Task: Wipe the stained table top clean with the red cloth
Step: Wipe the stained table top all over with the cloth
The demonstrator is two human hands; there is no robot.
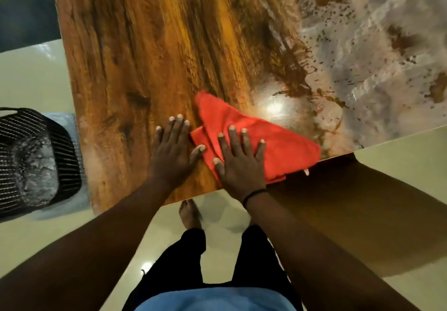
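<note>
2 hands lie flat on the table (135, 52), close together near its front edge. The right hand (239, 163) presses down on the cloth (273, 139), fingers spread wide and palm flat, not pinching any fold; that looks like a hold for pushing the fabric along the surface rather than lifting it. The left hand (173, 151) rests on bare wood just beside the cloth, fingers also fanned wide, its thumb touching the red edge. I judge it is there to brace the person as they lean over, and perhaps to stop the cloth bunching.

The cloth sits folded into a rough triangle at the near edge, 1 corner pointing away toward the middle of the table and its lower corner hanging slightly past the rim. Folding gives a thicker pad under the palm.

Beyond the cloth, to the right and farther off, brown stains (296, 73) and dark specks spread over the pale part of the top. None of that area looks wiped yet, so most of the job seems to lie ahead. The likely next stroke runs forward and right, into the stains.

A dark slatted basket (36, 156) stands on the floor to the left, well apart from the work.
</note>
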